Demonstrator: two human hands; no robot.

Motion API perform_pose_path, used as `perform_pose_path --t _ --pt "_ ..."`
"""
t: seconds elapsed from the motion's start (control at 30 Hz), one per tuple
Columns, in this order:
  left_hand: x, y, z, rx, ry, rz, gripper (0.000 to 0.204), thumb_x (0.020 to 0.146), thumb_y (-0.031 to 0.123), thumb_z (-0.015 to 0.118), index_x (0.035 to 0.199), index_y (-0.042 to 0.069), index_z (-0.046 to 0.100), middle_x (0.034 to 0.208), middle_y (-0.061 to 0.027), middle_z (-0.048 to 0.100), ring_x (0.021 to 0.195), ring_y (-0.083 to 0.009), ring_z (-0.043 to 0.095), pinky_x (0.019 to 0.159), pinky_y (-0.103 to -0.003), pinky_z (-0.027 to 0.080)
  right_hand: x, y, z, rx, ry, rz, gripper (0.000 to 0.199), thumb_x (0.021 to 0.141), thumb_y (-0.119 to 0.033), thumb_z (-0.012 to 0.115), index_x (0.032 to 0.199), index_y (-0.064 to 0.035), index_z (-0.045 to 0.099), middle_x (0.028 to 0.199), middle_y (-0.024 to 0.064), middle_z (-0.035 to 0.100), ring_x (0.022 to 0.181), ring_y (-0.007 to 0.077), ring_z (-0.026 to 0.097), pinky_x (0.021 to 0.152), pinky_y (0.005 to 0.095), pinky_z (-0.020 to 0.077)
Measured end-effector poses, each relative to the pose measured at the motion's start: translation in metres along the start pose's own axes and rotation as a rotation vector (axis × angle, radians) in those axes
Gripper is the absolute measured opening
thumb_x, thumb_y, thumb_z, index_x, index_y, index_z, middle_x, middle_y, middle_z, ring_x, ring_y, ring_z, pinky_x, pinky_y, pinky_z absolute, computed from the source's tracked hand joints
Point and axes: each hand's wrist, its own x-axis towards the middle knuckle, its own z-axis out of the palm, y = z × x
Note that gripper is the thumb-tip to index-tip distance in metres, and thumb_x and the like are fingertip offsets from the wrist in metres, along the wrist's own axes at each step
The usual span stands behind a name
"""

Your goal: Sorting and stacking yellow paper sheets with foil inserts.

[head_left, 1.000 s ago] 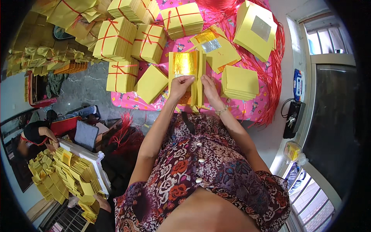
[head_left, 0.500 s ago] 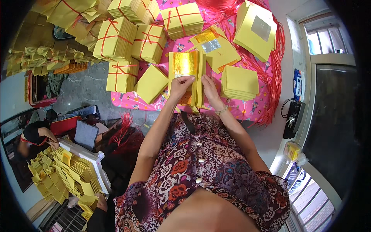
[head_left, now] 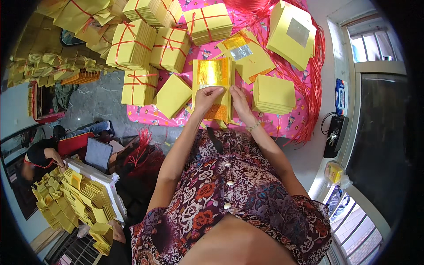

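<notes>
A stack of yellow joss paper with shiny gold foil on its top sheet lies in front of me on a pink patterned cloth. My left hand rests across the stack, its thumb and fingertips pinched at the right side of the top sheet. On the stack's right edge, my right hand has its fingers closed against the sheets, close to the left fingertips. The fingers partly hide the edge they grip. A plain yellow paper bundle lies left of the stack, and a neat yellow pile sits right of it.
Several red-tied paper bundles stand at the far left. Loose foil sheets and a big paper stack lie beyond my hands. Red strands hang along the right edge. At lower left a person works beside folded yellow paper.
The raised right side of the top sheet now lies flatter, showing more gold foil. My hands have hardly moved. The person at lower left has shifted an arm and leaned.
</notes>
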Motion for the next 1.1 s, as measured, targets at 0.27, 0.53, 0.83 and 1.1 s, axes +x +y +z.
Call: perform_pose_path --t 0.27,0.53,0.83,1.1 --pt "0.001 0.003 0.002 -0.074 0.034 0.022 0.026 0.084 0.018 0.070 0.101 0.000 0.066 0.088 -0.0039 0.067 0.079 -0.0078 0.059 0.074 -0.021 0.047 0.005 0.018 0.002 -0.006 -0.065 -0.023 0.046 0.096 -0.029 0.044 0.122 0.0083 0.049 0.121 0.0179 0.055 0.115 0.0245 0.050 0.099 0.0313 0.0354" --pt "0.005 0.001 -0.002 -0.145 -0.048 0.073 0.028 0.078 0.011 0.075 0.099 0.003 0.059 0.080 0.0005 0.061 0.074 -0.0069 0.057 0.069 -0.020 0.045 0.004 0.017 0.006 -0.121 -0.093 -0.216 0.040 0.092 -0.018 0.046 0.123 0.0071 0.048 0.120 0.0225 0.055 0.113 0.0310 0.052 0.096 0.0359 0.0389" --pt "0.006 -0.005 -0.008 -0.187 -0.064 0.053 0.029 0.081 0.012 0.073 0.104 0.001 0.059 0.085 -0.0015 0.065 0.075 -0.0071 0.059 0.070 -0.020 0.047 -0.004 0.005 0.007 -0.278 -0.104 -0.253 0.040 0.090 -0.007 0.049 0.130 0.0013 0.045 0.126 0.0159 0.051 0.116 0.0247 0.050 0.097 0.0329 0.0392" --pt "0.004 -0.009 -0.011 -0.184 -0.020 0.023 0.021 0.087 0.014 0.065 0.103 0.000 0.067 0.090 -0.0027 0.067 0.080 -0.0072 0.060 0.073 -0.021 0.048 -0.003 0.007 0.006 -0.126 -0.135 -0.200 0.043 0.090 -0.016 0.055 0.129 -0.0007 0.046 0.119 0.0157 0.053 0.107 0.0222 0.055 0.090 0.0325 0.0459"
